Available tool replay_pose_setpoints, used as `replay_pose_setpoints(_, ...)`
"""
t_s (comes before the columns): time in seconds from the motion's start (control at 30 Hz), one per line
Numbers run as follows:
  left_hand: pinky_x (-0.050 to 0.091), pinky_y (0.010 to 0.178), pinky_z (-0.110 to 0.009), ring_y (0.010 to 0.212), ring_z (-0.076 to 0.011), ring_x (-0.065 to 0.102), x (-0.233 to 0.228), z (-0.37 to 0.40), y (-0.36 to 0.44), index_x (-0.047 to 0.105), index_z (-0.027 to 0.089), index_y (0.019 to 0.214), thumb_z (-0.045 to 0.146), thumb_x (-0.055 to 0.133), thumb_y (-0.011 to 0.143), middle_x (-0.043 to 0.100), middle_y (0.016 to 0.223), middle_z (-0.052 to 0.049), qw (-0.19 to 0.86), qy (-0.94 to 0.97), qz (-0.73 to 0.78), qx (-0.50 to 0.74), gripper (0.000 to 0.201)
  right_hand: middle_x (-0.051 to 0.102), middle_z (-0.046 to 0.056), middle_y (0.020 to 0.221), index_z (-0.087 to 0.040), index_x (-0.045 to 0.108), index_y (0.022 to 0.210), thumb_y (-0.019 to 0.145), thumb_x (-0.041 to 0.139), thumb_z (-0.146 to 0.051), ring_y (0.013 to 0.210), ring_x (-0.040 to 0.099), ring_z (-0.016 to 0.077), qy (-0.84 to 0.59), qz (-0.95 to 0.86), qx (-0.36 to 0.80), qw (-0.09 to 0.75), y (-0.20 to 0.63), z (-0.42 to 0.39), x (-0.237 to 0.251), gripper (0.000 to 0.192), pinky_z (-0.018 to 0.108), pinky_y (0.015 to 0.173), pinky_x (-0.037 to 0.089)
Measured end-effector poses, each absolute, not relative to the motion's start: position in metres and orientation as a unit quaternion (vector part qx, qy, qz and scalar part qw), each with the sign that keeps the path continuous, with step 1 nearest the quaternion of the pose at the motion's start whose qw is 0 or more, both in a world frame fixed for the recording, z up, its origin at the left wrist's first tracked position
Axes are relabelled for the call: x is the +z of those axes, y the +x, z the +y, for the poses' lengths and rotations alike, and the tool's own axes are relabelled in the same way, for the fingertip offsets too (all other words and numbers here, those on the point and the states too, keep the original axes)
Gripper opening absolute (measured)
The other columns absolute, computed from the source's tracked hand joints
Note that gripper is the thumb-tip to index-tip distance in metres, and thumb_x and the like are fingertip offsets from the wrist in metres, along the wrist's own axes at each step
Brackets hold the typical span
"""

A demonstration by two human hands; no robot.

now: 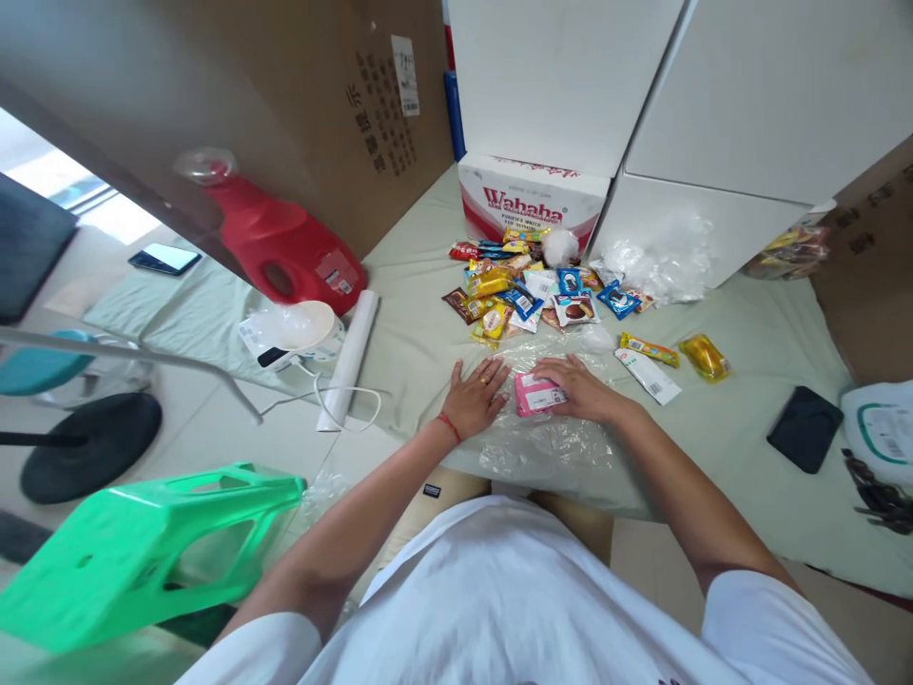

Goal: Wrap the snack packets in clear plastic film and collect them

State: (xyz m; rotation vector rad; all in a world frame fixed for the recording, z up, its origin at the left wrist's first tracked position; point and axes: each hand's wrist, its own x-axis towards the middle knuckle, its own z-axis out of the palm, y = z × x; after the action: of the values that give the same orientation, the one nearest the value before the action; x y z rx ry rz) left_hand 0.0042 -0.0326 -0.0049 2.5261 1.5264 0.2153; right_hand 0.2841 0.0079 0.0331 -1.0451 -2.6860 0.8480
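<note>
Clear plastic film (pixel 546 447) lies spread over the table edge in front of me. On it rests a pink packet (pixel 528 398) with a white label. My right hand (pixel 581 388) is on the packet's right side, its fingers curved over it. Just left of the packet, my left hand (pixel 475 398) lies flat on the film with fingers stretched, apart from the packet. Beyond both hands is a heap of wrapped snacks (pixel 528 290) in yellow, blue, brown and red. A yellow snack bar (pixel 649 349), a white packet (pixel 648 375) and a golden wrapped snack (pixel 705 358) lie to the right.
Behind the snacks stand a Wahaba carton (pixel 532 205) and crumpled clear plastic (pixel 667 262). Leftward are a red jug (pixel 285 238), a white roll (pixel 349 362) and a paper cup (pixel 320 328). A black wallet-like item (pixel 805 428) lies right; a green stool (pixel 143 552) stands lower left.
</note>
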Motion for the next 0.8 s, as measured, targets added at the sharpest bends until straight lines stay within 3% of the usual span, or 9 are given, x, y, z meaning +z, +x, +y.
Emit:
replay_pose_setpoints(0.1,0.007,0.124,-0.072,0.156,-0.0289,0.033,-0.006,-0.033,0.005,0.036,0.028,0.162,0.047,0.028,0.108,0.033,0.169,-0.01,0.092,0.849,0.515,0.071,0.058,0.049,0.017,0.156,-0.024,0.042,0.155,0.082,0.077,-0.027,0.146,0.042,0.0361,-0.367,-0.893,0.257,0.045,0.278,0.007,0.035,0.082,0.062,0.121,0.022)
replay_pose_setpoints(0.23,0.002,0.122,-0.076,0.156,-0.0307,0.034,-0.006,-0.035,0.006,0.038,0.031,0.161,0.044,0.029,0.108,0.034,0.169,-0.009,0.086,0.845,0.523,0.071,0.055,0.059,0.018,0.142,-0.019,0.047,0.153,0.082,0.077,-0.029,0.13,0.053,0.0358,-0.363,-0.908,0.207,0.028,0.276,0.004,0.042,0.078,0.053,0.115,0.034)
replay_pose_setpoints(0.37,0.002,0.123,-0.076,0.156,-0.0304,0.033,-0.005,-0.035,0.008,0.038,0.032,0.161,0.046,0.029,0.108,0.032,0.17,-0.008,0.087,0.843,0.528,0.062,0.055,0.059,0.017,0.139,-0.019,0.048,0.152,0.083,0.076,-0.03,0.129,0.051,0.0351,-0.375,-0.909,0.178,0.044,0.281,0.003,0.04,0.075,0.054,0.117,0.032)
replay_pose_setpoints(0.5,0.008,0.125,-0.071,0.157,-0.0303,0.032,0.001,-0.033,0.006,0.038,0.032,0.161,0.045,0.032,0.107,0.032,0.171,-0.008,0.099,0.841,0.527,0.071,0.056,0.053,0.017,0.149,-0.023,0.044,0.156,0.087,0.076,-0.036,0.142,0.042,0.0372,-0.387,-0.901,0.193,0.034,0.283,0.002,0.036,0.077,0.063,0.121,0.022)
replay_pose_setpoints(0.6,0.011,0.126,-0.069,0.159,-0.0332,0.027,0.01,-0.038,-0.002,0.043,0.027,0.159,0.043,0.038,0.106,0.035,0.169,-0.011,0.08,0.83,0.536,0.132,0.056,0.046,0.016,0.157,-0.026,0.04,0.158,0.086,0.078,-0.045,0.147,0.037,0.0385,-0.396,-0.892,0.2,0.086,0.297,-0.009,0.048,0.084,0.065,0.121,0.022)
replay_pose_setpoints(0.7,0.011,0.128,-0.065,0.158,-0.0356,0.028,0.016,-0.058,-0.015,0.049,0.023,0.154,0.042,0.049,0.102,0.044,0.164,-0.015,0.028,0.831,0.504,0.232,0.056,0.054,0.014,0.148,-0.028,0.049,0.15,0.096,0.066,-0.046,0.137,0.047,0.0329,-0.398,-0.874,0.215,0.177,0.325,-0.042,0.063,0.06,0.055,0.116,0.038)
replay_pose_setpoints(0.8,0.02,0.13,-0.058,0.153,-0.0328,0.039,0.011,-0.085,-0.027,0.055,0.025,0.146,0.048,0.06,0.097,0.057,0.153,-0.015,0.043,0.9,0.338,0.27,0.055,0.06,0.013,0.135,-0.028,0.06,0.135,0.098,0.064,-0.043,0.127,0.055,0.0294,-0.398,-0.864,0.251,0.181,0.353,-0.086,0.059,0.041,0.048,0.107,0.049)
